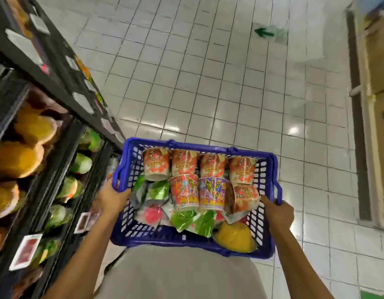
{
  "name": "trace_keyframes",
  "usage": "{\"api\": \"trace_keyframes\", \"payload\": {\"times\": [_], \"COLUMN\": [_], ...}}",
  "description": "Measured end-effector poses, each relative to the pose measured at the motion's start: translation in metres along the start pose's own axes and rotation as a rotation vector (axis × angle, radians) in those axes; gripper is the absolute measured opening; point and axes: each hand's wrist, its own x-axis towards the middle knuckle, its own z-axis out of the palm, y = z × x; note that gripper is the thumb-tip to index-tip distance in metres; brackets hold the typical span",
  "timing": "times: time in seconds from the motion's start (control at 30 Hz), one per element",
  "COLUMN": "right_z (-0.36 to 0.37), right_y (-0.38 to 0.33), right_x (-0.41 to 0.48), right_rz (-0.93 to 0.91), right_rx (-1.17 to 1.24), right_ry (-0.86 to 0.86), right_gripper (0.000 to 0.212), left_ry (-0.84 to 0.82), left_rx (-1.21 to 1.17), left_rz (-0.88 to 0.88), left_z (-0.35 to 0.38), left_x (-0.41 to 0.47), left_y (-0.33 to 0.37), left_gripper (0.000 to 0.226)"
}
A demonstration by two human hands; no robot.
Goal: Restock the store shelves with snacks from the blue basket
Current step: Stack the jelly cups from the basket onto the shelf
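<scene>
Blue basket [186,242] is held in front of the person, above the white tile floor [208,83] and just beside the shelves [57,67] on the left. Left hand [110,199] grips the basket's left rim, fingers curled over the edge. Right hand [277,212] grips the right rim the same way. The near wall touches the person's grey top [178,275].

Inside, far side: a row of 4 brown cups [184,162] on their sides, touching each other. A 5th brown cup [244,197] lies tilted at the right, close to the right hand. Mid-basket: 2 cartoon cups side by side, a red one [184,192] & a purple one [212,193]. Below them are green packs [193,221], w/ a pink pack [153,213] to the left & a yellow pack [234,235] in the near right corner.

The shelves are black & blurred: yellow bags [24,143] on one level, green bags [81,162] on the next level toward the aisle, white price tags [27,251] on the front edges. Far floor has a green arrow [264,33] pointing left. Cardboard boxes [378,61] stand at the right edge.
</scene>
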Motion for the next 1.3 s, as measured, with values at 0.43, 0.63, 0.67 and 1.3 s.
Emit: {"api": "trace_keyframes", "payload": {"times": [0.43,0.63,0.67,1.3], "right_z": [0.072,0.147,0.161,0.501], "right_y": [-0.274,-0.393,-0.416,-0.814], "right_x": [0.202,0.273,0.284,0.349], "right_rz": [-0.193,-0.259,-0.257,-0.691], "right_rx": [-0.134,-0.268,-0.286,-0.831], "right_ry": [-0.152,-0.201,-0.201,-0.614], "right_gripper": [0.031,0.036,0.036,0.028], "left_ry": [0.17,0.187,0.192,0.409], "left_rx": [-0.029,-0.114,-0.135,-0.518], "left_rz": [-0.089,-0.184,-0.199,-0.887], "left_z": [0.057,0.092,0.097,0.115], "left_x": [0.136,0.227,0.246,0.395], "left_y": [0.201,0.26,0.273,0.402], "left_gripper": [0.031,0.032,0.032,0.053]}}
